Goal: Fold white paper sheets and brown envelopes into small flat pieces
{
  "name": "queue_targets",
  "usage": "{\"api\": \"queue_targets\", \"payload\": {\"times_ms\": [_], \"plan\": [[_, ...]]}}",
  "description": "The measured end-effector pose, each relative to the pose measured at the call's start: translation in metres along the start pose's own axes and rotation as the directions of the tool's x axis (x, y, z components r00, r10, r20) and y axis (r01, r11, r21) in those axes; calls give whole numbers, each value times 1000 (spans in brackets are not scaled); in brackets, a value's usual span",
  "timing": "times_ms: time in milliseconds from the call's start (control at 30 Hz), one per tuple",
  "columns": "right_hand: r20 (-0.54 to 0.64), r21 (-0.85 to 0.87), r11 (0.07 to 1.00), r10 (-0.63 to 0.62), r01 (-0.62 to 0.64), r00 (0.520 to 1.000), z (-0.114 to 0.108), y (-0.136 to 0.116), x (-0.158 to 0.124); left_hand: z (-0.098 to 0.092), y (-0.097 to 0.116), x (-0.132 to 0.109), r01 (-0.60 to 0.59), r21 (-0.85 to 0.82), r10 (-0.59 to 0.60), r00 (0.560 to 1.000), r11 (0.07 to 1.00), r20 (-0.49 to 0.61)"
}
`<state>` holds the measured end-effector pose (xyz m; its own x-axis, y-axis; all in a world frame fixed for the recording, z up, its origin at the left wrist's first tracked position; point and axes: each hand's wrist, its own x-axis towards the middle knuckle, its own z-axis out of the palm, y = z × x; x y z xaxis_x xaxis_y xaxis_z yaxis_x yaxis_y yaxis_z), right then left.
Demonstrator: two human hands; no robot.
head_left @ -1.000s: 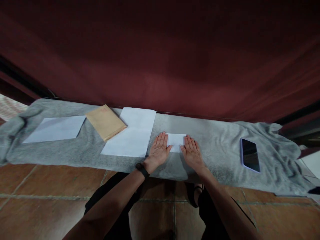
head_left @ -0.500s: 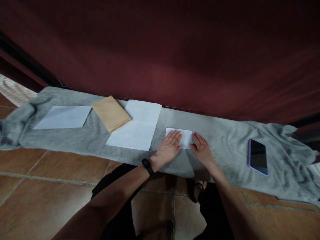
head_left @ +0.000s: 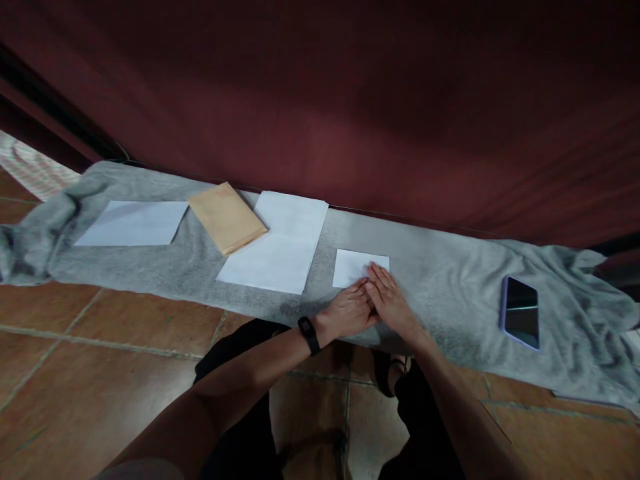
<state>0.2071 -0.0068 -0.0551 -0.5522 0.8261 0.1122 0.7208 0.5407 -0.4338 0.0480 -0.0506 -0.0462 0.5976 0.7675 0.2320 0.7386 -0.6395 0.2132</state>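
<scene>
Head view: the left hand (head_left: 350, 312) and right hand (head_left: 391, 304) lay flat and released at a small white paper (head_left: 359, 265).
The paper rested on the grey cloth (head_left: 440, 293) just beyond the fingertips, its long axis running left to right along the cloth. The hands touched side by side, grasping nothing, and hid its near right corner. A phone (head_left: 521, 312) lay well right of the right hand. Larger white sheets (head_left: 275, 247) and a brown envelope (head_left: 227, 217) lay left of the left hand.

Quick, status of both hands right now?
Left hand: open and flat, fingertips at the near edge of the small white paper, gripping nothing.
Right hand: open and flat, fingers resting on the same paper, gripping nothing.
</scene>
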Motion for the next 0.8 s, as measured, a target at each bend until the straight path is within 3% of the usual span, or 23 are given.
{"api": "queue_targets", "payload": {"times_ms": [333,600,800], "plan": [[-19,-101,994,46,-47,999,-1,14,2,1,1,-3,40,-34,-41,999,999,-7],[-85,-253,966,36,-57,996,-3,16,-6,-5,-17,-8,236,13,-237,972,972,6],[-91,-282,956,60,-83,994,-3,23,-9,-6,-32,-10,320,90,-323,946,943,20]]}}
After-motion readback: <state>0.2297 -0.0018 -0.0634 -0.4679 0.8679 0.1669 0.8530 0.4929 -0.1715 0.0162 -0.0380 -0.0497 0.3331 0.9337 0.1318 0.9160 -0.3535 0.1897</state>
